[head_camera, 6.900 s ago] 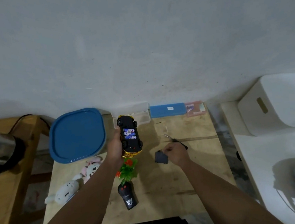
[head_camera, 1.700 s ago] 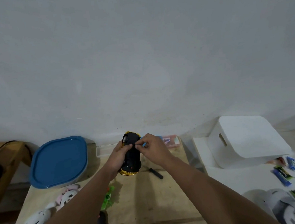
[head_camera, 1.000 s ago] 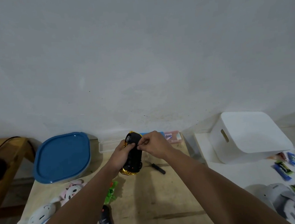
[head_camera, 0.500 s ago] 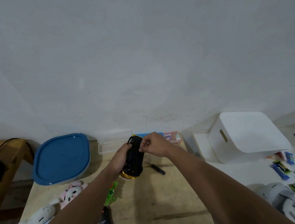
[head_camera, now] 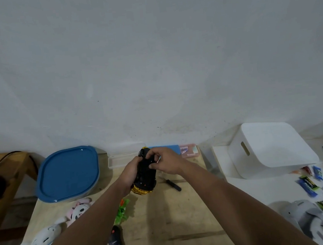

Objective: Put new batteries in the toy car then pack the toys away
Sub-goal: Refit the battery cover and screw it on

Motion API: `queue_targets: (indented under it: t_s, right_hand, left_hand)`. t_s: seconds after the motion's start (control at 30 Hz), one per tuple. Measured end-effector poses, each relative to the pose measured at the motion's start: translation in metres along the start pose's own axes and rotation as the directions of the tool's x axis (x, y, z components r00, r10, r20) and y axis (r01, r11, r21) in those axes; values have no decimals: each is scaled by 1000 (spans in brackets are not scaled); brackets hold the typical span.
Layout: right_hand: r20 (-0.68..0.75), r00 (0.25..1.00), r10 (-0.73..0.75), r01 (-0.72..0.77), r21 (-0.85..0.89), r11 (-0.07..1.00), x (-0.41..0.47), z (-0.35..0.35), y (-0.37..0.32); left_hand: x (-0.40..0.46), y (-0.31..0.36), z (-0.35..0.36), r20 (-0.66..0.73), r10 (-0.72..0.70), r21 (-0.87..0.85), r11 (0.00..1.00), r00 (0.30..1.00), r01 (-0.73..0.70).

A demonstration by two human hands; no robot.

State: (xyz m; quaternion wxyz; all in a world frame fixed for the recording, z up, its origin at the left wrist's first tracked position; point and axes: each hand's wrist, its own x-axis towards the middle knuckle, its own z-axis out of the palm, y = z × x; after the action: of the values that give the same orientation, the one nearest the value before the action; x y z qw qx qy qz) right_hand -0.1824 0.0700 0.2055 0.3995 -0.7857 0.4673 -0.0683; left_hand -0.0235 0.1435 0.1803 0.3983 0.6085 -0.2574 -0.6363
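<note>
The black and gold toy car (head_camera: 145, 177) is held upside down above the wooden table (head_camera: 180, 214), its black underside facing me. My left hand (head_camera: 130, 172) grips its left side. My right hand (head_camera: 165, 164) rests on the upper part of the underside, thumb and fingers pressing there; what lies beneath them is hidden. A black screwdriver (head_camera: 173, 184) lies on the table just right of the car. The black remote (head_camera: 116, 244) lies near the front edge.
A blue-lidded container (head_camera: 68, 172) stands at the back left. Two plush toys (head_camera: 49, 231) and a small green plastic plant (head_camera: 122, 210) lie at the left. A clear case (head_camera: 121, 160), a blue box (head_camera: 172, 148) and a white bin (head_camera: 270, 148) are behind and right; snack packets (head_camera: 318, 183) at far right.
Earlier my left hand showed the batteries in the open car while my right held the cover. Now both hands are on the car's closed-looking underside, and my right hand has shifted slightly over it.
</note>
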Motion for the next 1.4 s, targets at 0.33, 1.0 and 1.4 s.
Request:
queue_targets:
  t_s: [0.33, 1.0, 1.4]
  right_hand:
    - [127, 991, 44, -53, 68, 996, 3, -8, 1]
    - [-147, 989, -19, 10, -64, 998, -7, -11, -3]
    - [-148, 988, -42, 26, -104, 994, -16, -12, -10]
  left_hand:
    - [-4, -2, 3, 22, -18, 52, 998, 1000, 17]
    - [6, -5, -8, 92, -7, -156, 988, 996, 21]
    - [2, 1, -7, 168, 94, -138, 988, 981, -71]
